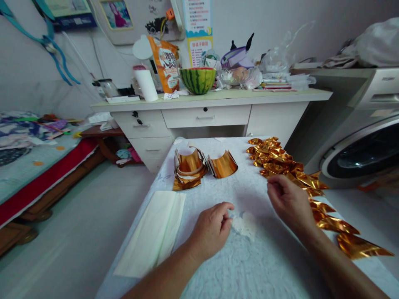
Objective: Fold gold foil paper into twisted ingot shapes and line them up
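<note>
My left hand (213,230) is over the middle of the cloth-covered table, fingers loosely curled, with a gap between index finger and thumb and nothing visible in it. To the right, my right hand (289,203) has its fingers curled together beside a row of twisted gold foil pieces (274,158); whatever its fingertips hold is hidden. Beyond my left hand lie a stack of curved gold foil sheets (190,164) and a separate curved gold sheet (223,165). A folded pale cloth or paper (149,232) rests at the table's left side.
Behind the table stands a white desk (205,118) bearing a cut watermelon (198,79), an orange pouch (164,64), a white roll (146,84) and plastic bags. A washing machine (370,128) is at right, a bed (34,166) at left.
</note>
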`<state>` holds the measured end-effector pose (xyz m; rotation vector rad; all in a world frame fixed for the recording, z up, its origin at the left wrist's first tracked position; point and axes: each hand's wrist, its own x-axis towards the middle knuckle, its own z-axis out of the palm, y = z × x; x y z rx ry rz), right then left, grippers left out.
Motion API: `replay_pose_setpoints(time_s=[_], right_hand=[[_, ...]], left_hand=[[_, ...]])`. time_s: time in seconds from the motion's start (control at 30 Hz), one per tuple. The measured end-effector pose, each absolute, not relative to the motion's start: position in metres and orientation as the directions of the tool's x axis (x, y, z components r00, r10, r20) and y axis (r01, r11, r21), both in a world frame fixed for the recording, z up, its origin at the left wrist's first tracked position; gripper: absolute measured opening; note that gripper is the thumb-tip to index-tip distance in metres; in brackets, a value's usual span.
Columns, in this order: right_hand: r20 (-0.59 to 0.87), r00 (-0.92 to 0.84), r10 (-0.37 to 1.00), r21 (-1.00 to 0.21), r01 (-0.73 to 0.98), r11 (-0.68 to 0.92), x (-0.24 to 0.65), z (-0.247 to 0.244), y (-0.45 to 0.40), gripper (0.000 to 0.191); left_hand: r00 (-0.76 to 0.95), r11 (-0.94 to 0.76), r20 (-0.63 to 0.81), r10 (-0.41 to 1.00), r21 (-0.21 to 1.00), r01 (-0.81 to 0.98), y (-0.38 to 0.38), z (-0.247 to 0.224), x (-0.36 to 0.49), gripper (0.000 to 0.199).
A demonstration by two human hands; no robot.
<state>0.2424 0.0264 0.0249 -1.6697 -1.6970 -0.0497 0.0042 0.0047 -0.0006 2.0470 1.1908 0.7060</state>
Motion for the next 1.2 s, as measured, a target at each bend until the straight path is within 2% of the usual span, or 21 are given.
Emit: replay_pose_setpoints(time_s=[0.17, 0.23, 0.33, 0.47, 0.6, 0.7, 0.83, 1.03, 1.2], right_hand=[[0.298, -0.239, 0.924, -0.376, 0.86, 0.344, 0.213, 0.014, 0.032, 0.013], [0.233, -0.305, 0.923, -0.371, 0.85, 0.374, 0.203, 0.013, 0.035, 0.014], [0.225, -0.341, 0.912, -0.363, 0.84, 0.404, 0.186, 0.013, 0.047, 0.014], [0.29, -0.263, 0.92, -0.363, 0.859, 0.36, 0.17, 0.009, 0.069, 0.014], [0.398, 0.012, 0.917, -0.412, 0.896, 0.167, 0.17, -0.001, 0.087, 0.008], [0.44, 0.147, 0.886, -0.459, 0.885, 0.08, 0.176, -0.007, 0.097, 0.018], [0.468, 0.177, 0.866, -0.459, 0.886, 0.066, 0.177, -0.004, 0.111, 0.025], [0.445, 0.205, 0.872, -0.387, 0.922, -0.02, 0.17, 0.008, 0.129, 0.015], [0.402, 0.193, 0.895, -0.328, 0.943, -0.056, 0.17, 0.012, 0.129, 0.015]], left_hand=[[0.369, -0.332, 0.144, 0.918, 0.79, 0.515, 0.008, 0.001, 0.006, 0.02], [0.322, -0.299, 0.143, 0.936, 0.806, 0.511, 0.009, 0.0, 0.006, 0.017], [0.248, -0.232, 0.12, 0.961, 0.836, 0.496, 0.012, -0.002, 0.004, 0.014], [0.181, -0.159, 0.086, 0.98, 0.883, 0.442, 0.015, -0.006, 0.002, 0.011], [0.153, -0.113, 0.06, 0.986, 0.924, 0.366, 0.017, -0.009, 0.002, 0.009], [0.158, -0.102, 0.049, 0.986, 0.933, 0.346, 0.018, -0.009, 0.002, 0.009], [0.166, -0.112, 0.054, 0.985, 0.925, 0.363, 0.017, -0.008, 0.004, 0.011], [0.169, -0.108, 0.048, 0.984, 0.923, 0.368, 0.017, -0.01, 0.003, 0.011], [0.177, -0.11, 0.046, 0.983, 0.922, 0.37, 0.017, -0.01, 0.003, 0.012]])
